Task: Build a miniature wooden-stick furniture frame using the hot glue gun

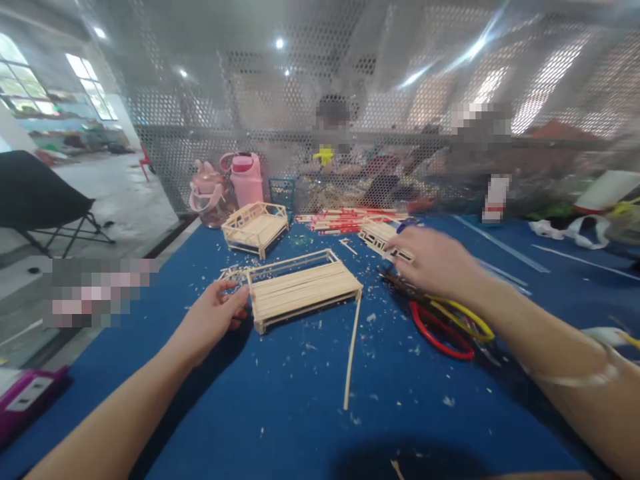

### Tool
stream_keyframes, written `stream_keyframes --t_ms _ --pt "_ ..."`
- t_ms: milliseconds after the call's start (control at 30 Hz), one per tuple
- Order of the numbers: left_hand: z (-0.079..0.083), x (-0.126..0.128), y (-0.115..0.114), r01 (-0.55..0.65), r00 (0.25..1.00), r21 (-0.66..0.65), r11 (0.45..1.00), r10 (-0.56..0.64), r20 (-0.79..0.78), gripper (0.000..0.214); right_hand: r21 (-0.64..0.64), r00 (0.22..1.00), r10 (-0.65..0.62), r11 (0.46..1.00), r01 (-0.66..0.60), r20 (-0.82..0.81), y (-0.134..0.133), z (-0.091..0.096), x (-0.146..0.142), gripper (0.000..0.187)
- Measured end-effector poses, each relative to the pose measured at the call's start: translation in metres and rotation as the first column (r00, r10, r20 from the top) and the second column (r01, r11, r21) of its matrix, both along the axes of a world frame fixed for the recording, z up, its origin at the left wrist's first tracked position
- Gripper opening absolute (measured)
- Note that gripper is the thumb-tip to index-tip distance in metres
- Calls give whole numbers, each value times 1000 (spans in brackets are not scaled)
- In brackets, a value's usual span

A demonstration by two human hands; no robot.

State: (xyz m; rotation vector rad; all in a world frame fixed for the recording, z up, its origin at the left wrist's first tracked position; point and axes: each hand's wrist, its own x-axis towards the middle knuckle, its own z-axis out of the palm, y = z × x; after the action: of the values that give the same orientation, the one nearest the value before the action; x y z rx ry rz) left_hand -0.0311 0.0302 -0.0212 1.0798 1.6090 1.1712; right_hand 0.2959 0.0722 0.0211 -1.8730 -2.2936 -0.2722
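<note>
A small bed-like model of wooden sticks (303, 288) lies on the blue table (280, 413). My left hand (215, 319) rests at its left end, fingers curled and touching the frame's corner. My right hand (434, 261) is blurred by motion, reaching over a flat wooden stick panel (381, 239) at the right; its fingers seem closed on the panel's edge. A loose long stick (353, 350) lies in front of the model.
A second stick model (256, 228) stands farther back, near two pink bottles (234, 183). Red sticks (345, 219) lie at the back. Red and yellow handled tools (447, 327) lie under my right arm. Wood chips litter the cloth. People sit behind a perforated screen.
</note>
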Motion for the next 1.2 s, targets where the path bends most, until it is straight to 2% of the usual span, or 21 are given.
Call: stream_keyframes --t_ms 33,67,100,133,200,267,333,433,500,600,700,767,867,967,1100,1200 --pt "1 4 0 4 1000 -9 1000 -4 -6 55 -112 952 305 945 -306 -32 -14 -7 -9 28" --pt "3 7 1 6 1000 -15 1000 -6 -15 57 -204 854 512 829 -520 -96 -26 -16 -17 30" --pt "4 9 2 11 1000 -24 1000 -11 -27 61 -224 804 582 773 -594 -126 -35 -26 -24 33" --pt "5 12 3 10 1000 -26 1000 -11 -27 64 -225 778 616 746 -627 -124 -42 -35 -30 32" --pt "6 15 3 13 1000 -17 1000 -13 -11 72 -192 778 619 754 -628 -109 -46 -50 -37 27" --pt "6 17 2 27 999 12 1000 -27 39 81 -139 774 627 761 -633 -90 -47 -55 -39 22" --pt "8 18 -1 45 994 46 998 -49 96 88 -81 737 670 733 -675 -82 -49 -49 -37 24" --pt "9 20 -9 101 986 102 990 -114 123 86 -19 661 736 666 -746 -145 -62 -35 -34 28" --pt "9 22 -14 126 985 148 981 -142 101 81 -20 650 736 659 -752 -186 -72 -33 -32 27" --pt "5 25 -18 111 992 232 966 -123 37 73 -3 666 732 673 -740 -142 -83 -51 -30 26" --pt "1 27 -18 142 990 289 947 -135 -45 66 131 657 747 665 -736 -100 -88 -74 -25 33" --pt "0 28 -17 185 982 288 940 -168 -83 60 171 652 752 658 -733 -101 -89 -81 -22 35" --pt "0 31 -15 201 979 293 935 -178 -101 51 124 653 744 667 -734 -139 -88 -79 -18 31" --pt "-2 32 -12 210 976 336 918 -178 -124 50 94 667 724 687 -721 -174 -86 -76 -15 26" --pt "-6 30 -10 249 964 341 906 -196 -182 59 153 636 761 648 -746 -125 -89 -80 -15 27" --pt "-7 28 -10 268 955 337 903 -204 -214 64 183 624 771 637 -749 -127 -97 -72 -20 30"
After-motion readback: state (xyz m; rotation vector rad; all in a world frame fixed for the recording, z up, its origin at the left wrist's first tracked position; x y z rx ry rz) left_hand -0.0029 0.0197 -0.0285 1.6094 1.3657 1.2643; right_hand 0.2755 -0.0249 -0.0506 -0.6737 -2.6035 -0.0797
